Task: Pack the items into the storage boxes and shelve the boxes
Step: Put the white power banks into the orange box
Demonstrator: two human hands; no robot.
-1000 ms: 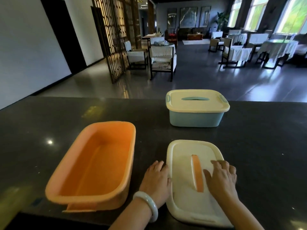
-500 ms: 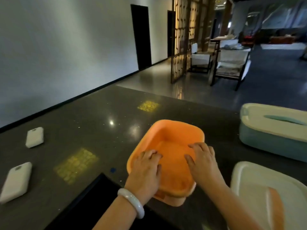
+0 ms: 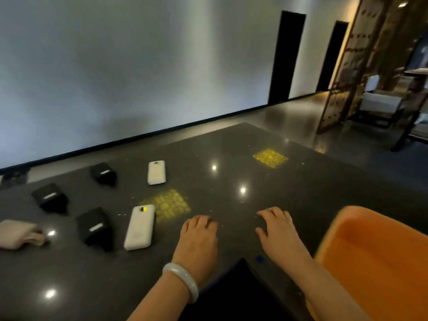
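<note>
The open orange storage box [image 3: 379,258] fills the lower right, cut off by the frame edge. My left hand [image 3: 199,242], with a pale bangle on the wrist, hovers palm down over the dark counter [image 3: 231,144], fingers loosely bent and empty. My right hand [image 3: 278,230] is beside it, just left of the box, also empty. To the left lie two white slabs [image 3: 140,227] [image 3: 157,172], three black boxes [image 3: 95,228] [image 3: 49,197] [image 3: 103,173] and a beige folded cloth [image 3: 18,232].
A dark notch [image 3: 231,290] cuts into the counter's near edge between my arms. A grey wall, two dark doorways [image 3: 286,56] and a wooden lattice screen [image 3: 361,61] stand beyond the counter. Yellow light patches lie on the counter top.
My view has swung left, bringing the items into sight. Both hands left the white lid, touched the orange box, and now hover left of it over the counter.
</note>
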